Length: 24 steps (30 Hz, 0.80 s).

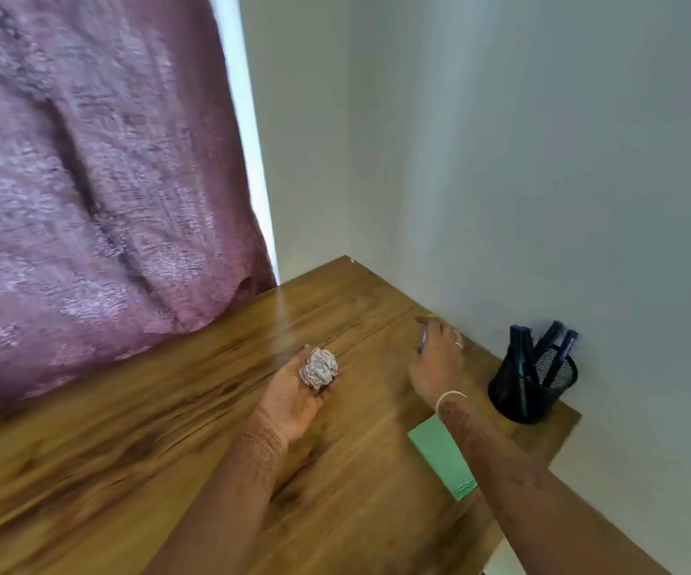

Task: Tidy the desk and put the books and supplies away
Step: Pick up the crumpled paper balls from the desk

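Blurred purple object (422, 339) half-hidden under right hand (437, 363) fingers (426, 325).

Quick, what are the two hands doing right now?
Left hand: palm up, cupping the crumpled paper ball.
Right hand: reaching toward the wall; too blurred to tell what it holds.

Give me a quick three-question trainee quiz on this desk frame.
1. True or false: the left hand holds a crumpled ball of printed paper.
2. What does the black mesh pen cup contain?
3. The flat green paper pad lies: A) under the right forearm, B) inside the cup, C) on the purple curtain.

Key: 1 true; 2 dark pens; 3 A.
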Available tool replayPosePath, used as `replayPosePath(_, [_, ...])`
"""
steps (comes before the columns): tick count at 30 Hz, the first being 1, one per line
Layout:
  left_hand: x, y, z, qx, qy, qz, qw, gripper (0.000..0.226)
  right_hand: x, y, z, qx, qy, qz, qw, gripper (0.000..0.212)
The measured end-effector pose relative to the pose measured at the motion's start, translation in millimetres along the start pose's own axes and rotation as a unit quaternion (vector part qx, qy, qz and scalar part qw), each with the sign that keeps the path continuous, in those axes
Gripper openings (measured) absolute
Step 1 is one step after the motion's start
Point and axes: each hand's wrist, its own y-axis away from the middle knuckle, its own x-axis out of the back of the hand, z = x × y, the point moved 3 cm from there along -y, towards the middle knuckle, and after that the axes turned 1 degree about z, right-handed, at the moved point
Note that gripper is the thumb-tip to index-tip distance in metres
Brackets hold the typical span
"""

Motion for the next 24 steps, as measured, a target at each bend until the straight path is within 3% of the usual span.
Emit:
replayPosePath(2, [-9, -8, -8, 0.0, 0.002, 0.002, 1.0, 0.017, 2, -14, 24, -0.014, 0.018, 0.006, 1.0, 0.053])
replayPosePath(6, [-24, -15, -18, -0.031, -0.01, -0.004, 0.999, 0.041, -4, -35, 47, -0.026, 0.022, -0.019, 0.999, 0.064])
replayPosePath(9, [-31, -14, -27, -0.034, -0.022, -0.007, 0.999, 0.053, -5, -45, 55, -0.029, 0.039, 0.005, 0.999, 0.037])
replayPosePath(11, [-32, -13, -34, -0.034, -0.023, 0.0, 0.999, 0.045, -5, -46, 57, -0.031, 0.033, 0.021, 0.999, 0.019])
replayPosePath(13, [-31, -11, -37, -0.033, -0.029, 0.008, 0.999, 0.036, -3, -44, 57, -0.042, -0.004, 0.026, 0.999, 0.014])
replayPosePath(19, [-34, 9, -41, -0.031, -0.024, 0.005, 0.999, 0.04, 17, -19, 42, -0.064, -0.08, -0.019, 0.995, 0.039])
replayPosePath(22, [-36, 26, -47, -0.021, -0.012, -0.005, 1.0, 0.033, 35, 3, 32, -0.028, -0.062, -0.044, 0.997, 0.034])
replayPosePath(24, [-36, 43, -53, -0.006, -0.024, -0.022, 0.999, 0.02, 46, 24, 25, -0.024, -0.118, -0.05, 0.991, 0.03])
